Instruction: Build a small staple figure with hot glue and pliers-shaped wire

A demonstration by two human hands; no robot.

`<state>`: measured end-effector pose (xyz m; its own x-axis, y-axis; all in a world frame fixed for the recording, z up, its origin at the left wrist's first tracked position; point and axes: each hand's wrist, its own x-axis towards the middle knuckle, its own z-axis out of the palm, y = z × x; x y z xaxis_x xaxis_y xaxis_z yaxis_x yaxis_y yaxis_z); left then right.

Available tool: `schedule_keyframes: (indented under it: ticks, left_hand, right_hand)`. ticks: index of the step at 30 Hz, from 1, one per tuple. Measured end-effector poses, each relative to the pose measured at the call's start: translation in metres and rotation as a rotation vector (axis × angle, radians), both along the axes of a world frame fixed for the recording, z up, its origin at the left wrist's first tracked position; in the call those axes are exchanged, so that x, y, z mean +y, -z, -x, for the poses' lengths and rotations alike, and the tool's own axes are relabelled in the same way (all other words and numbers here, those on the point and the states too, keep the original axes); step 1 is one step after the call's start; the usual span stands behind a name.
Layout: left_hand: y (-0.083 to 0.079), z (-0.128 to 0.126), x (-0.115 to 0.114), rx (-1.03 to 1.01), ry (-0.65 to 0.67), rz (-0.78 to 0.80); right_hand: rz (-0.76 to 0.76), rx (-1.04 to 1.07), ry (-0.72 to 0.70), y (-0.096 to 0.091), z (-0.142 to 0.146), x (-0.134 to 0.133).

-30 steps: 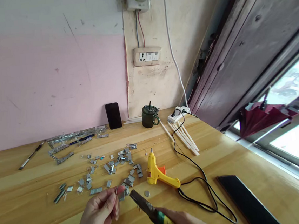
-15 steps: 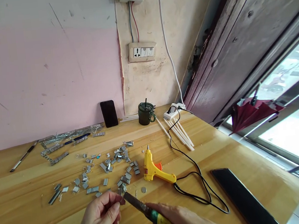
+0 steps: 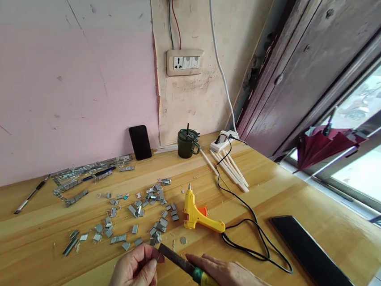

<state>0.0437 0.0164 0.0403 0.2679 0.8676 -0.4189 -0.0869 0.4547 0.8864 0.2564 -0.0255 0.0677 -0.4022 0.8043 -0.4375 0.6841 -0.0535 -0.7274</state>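
Low in the middle of the view, my left hand pinches a small thin wire-like piece between thumb and fingertips; much of it is hidden by the fingers. My right hand is wrapped round the green-and-yellow handle of a file with a dark, flat blade. The blade points up and left, its end at the thin piece by my left fingertips. Just beyond lie many small grey metal clips, scattered on the wooden table. A yellow glue gun rests right of the clips.
Along the wall are a bundle of metal strips, a pen, an upright phone and a dark green mug. White glue sticks lie by a power strip. A black cable loops near a dark flat slab.
The view has shifted slightly. Both hands stay together with the file's end at the left fingertips, and the right hand lies a little further forward along the handle.
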Motion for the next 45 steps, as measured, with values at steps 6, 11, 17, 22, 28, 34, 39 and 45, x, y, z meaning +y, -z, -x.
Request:
schedule_keyframes:
  ticks: [6, 11, 17, 22, 28, 34, 39, 45]
  left_hand:
    - [-0.001, 0.000, 0.002, -0.328, 0.025, 0.280]
    - [0.001, 0.001, -0.001, -0.455, 0.020, 0.388]
    - [0.000, 0.000, -0.002, -0.524, 0.059, 0.456]
    - [-0.002, -0.001, -0.004, -0.544, 0.083, 0.461]
    - [0.001, -0.003, -0.005, -0.367, 0.011, 0.336]
    - [0.001, -0.002, -0.005, -0.234, -0.046, 0.185]
    - [-0.007, -0.005, -0.005, -0.224, -0.127, 0.196]
    - [-0.007, -0.011, -0.011, -0.016, -0.178, 0.073]
  right_hand:
    - [-0.013, 0.052, -0.015, 0.000, -0.003, -0.002]
    - [-0.035, 0.075, -0.009, 0.000, -0.004, -0.002]
    - [-0.033, 0.110, 0.004, -0.007, -0.005, -0.006]
    - [0.009, 0.149, -0.005, -0.013, -0.002, -0.003]
    - [0.003, 0.006, -0.006, 0.001, 0.001, 0.001]
    - [0.048, 0.166, 0.042, -0.003, -0.006, -0.006]
    - [0.056, 0.187, 0.095, -0.007, -0.010, -0.010]
    - [-0.015, 0.034, -0.025, 0.001, -0.004, -0.002]
